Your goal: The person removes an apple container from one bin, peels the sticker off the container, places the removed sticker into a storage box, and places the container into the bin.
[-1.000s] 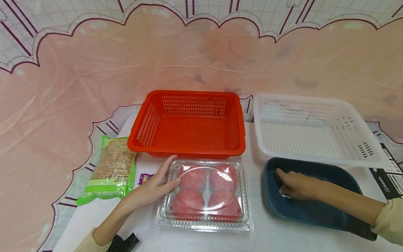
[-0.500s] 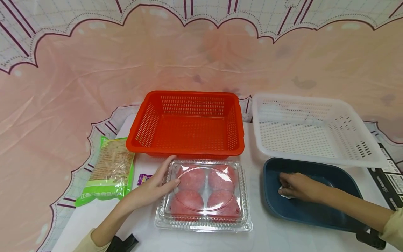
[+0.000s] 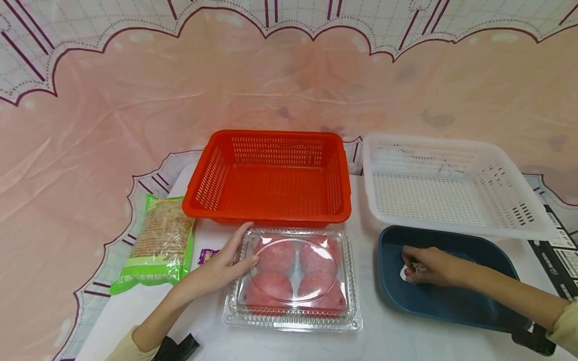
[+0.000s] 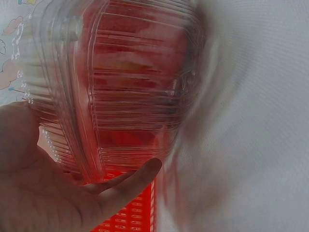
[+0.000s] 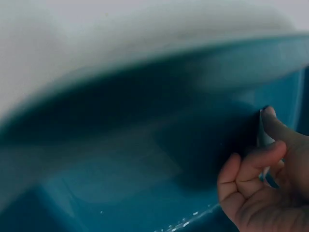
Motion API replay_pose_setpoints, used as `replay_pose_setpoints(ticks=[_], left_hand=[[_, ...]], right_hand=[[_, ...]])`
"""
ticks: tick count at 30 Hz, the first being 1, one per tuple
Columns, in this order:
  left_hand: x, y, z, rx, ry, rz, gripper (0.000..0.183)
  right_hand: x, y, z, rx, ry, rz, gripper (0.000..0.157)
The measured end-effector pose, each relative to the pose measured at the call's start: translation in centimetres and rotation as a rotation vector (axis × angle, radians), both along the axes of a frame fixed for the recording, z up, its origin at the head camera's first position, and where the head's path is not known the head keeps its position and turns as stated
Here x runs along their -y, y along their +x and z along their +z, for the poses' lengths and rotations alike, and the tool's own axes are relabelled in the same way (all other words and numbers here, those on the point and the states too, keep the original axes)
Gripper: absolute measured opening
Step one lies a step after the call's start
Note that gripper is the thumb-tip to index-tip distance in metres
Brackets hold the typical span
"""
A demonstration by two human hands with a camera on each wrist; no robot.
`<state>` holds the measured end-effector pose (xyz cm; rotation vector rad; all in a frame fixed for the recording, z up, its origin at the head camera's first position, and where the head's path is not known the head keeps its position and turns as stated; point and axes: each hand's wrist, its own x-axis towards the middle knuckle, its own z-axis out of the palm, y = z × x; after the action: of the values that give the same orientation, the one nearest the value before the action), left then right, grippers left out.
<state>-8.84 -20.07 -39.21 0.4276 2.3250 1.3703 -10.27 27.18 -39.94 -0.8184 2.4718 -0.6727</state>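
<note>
In the head view my left hand (image 3: 226,263) rests on the left side of a clear plastic box (image 3: 295,321), its thumb on the lid. The left wrist view shows a finger lying straight along the ribbed side. Through the plastic I see several round reddish fruits. Inside a dark blue basin (image 3: 456,308) my right hand (image 3: 431,265) pinches a small white thing (image 3: 404,273) with a red spot close by. Its kind is unclear, as my fingers cover much of it. The right wrist view has only a pale sliver of it between thumb and fingers.
Behind the box stands a red basket (image 3: 271,218), and a white basket (image 3: 460,230) is behind the basin. A green-edged food bag (image 3: 158,245) lies at left, near a small purple packet (image 3: 206,255). A black printed item (image 3: 560,271) lies far right.
My right hand has shifted slightly to the right inside the basin and turned, so more of the small white thing shows. My left hand and the box stay in place.
</note>
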Motion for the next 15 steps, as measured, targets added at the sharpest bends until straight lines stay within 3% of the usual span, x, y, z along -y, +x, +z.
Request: replay_pose_setpoints(ticks=[15], left_hand=[[0.0,-0.06,0.01,0.005,-0.004,0.0,0.08]], right_hand=[[-0.72,0.21,0.26,0.069,0.071,-0.038,0.032]])
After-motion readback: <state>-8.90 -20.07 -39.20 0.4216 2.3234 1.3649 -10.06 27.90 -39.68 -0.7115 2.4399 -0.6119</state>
